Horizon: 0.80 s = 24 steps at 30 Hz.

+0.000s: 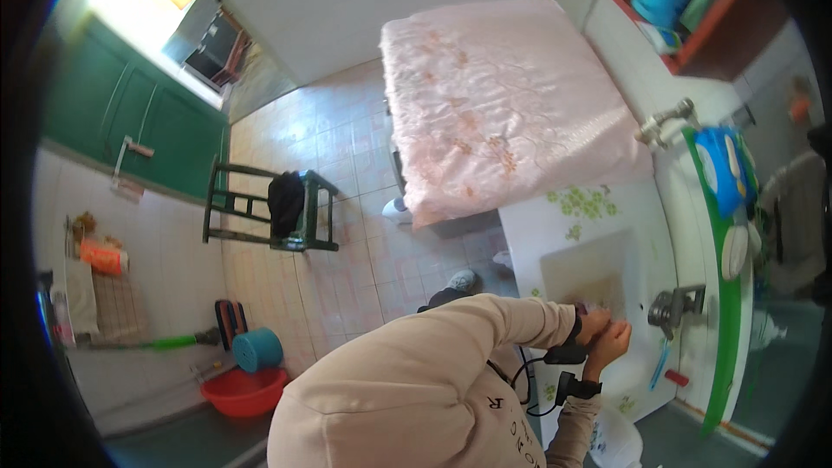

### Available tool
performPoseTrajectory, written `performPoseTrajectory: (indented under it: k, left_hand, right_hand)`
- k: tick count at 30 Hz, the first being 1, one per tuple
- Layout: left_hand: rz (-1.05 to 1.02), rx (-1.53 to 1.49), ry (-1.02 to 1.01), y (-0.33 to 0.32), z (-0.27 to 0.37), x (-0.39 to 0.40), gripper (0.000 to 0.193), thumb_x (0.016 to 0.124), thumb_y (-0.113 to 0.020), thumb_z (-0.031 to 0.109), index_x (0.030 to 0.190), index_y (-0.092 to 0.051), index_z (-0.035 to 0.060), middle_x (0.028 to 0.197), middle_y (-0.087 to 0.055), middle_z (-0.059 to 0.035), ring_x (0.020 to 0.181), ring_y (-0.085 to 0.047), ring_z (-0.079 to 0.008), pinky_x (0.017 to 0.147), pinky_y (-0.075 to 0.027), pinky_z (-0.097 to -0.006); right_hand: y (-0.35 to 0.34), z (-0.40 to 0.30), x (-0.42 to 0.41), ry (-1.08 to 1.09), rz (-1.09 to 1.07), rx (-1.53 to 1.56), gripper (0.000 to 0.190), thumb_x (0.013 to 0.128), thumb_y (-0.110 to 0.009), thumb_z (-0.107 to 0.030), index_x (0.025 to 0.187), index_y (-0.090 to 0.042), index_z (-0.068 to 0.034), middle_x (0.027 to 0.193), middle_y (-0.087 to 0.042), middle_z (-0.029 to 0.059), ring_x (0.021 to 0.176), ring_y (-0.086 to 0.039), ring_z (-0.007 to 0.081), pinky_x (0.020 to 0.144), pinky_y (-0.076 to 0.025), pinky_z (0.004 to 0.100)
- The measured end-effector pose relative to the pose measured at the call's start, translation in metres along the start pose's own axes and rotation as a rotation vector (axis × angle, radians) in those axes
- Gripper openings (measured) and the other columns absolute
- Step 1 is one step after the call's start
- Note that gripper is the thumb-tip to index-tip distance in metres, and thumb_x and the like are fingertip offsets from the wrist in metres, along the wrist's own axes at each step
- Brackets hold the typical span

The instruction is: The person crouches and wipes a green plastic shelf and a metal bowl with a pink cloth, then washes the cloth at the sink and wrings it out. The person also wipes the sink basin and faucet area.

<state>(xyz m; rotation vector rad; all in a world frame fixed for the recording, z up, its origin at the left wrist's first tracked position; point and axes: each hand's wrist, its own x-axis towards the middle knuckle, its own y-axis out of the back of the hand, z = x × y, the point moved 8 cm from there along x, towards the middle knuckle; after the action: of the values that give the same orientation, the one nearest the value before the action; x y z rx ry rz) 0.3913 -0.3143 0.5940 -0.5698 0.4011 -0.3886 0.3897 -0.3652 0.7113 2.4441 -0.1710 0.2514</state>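
My left hand (594,326) and my right hand (611,346) are close together over the near part of a white sink basin (585,257). Their fingers curl inward and almost meet. A small purplish patch (588,307) shows beside the left hand; what it is, and whether either hand grips it, is too small to tell. Brownish water or wet residue seems to lie in the basin below. Black devices (567,354) with cables are strapped at both wrists. A metal faucet (669,309) stands just beyond the hands.
A blue toothbrush (660,364) and a red object (676,377) lie beside the faucet. Past the basin, a pink embroidered cover (507,110) drapes a boxy form. A green chair (305,208) holds black cloth. A red basin (244,393) and blue bucket (257,350) stand behind.
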Motion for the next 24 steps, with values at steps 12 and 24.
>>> performPoseTrajectory:
  k: [12,24]
  left_hand:
    - [0.098,-0.628,-0.024,0.006,0.038,0.002,0.035,0.089,-0.052,0.043,0.089,-0.052,0.0083,0.080,-0.052,-0.0063,0.070,-0.046,-0.0201,0.065,-0.035,-0.0349]
    - [0.395,-0.451,-0.035,0.022,0.045,0.013,0.018,0.082,-0.055,0.016,0.066,-0.057,0.0085,0.056,-0.053,-0.0050,0.049,-0.048,-0.0211,0.047,-0.034,-0.0371]
  right_hand:
    - [-0.027,-0.043,0.008,-0.061,-0.459,0.342,0.027,0.094,-0.057,-0.027,0.106,-0.056,-0.003,0.097,-0.058,0.0065,0.077,-0.055,0.0193,0.068,-0.047,0.0314]
    - [-0.038,-0.031,0.053,0.075,-0.184,-0.194,0.039,0.098,-0.039,-0.028,0.078,-0.049,0.004,0.069,-0.054,0.0178,0.061,-0.050,0.0300,0.059,-0.042,0.0412]
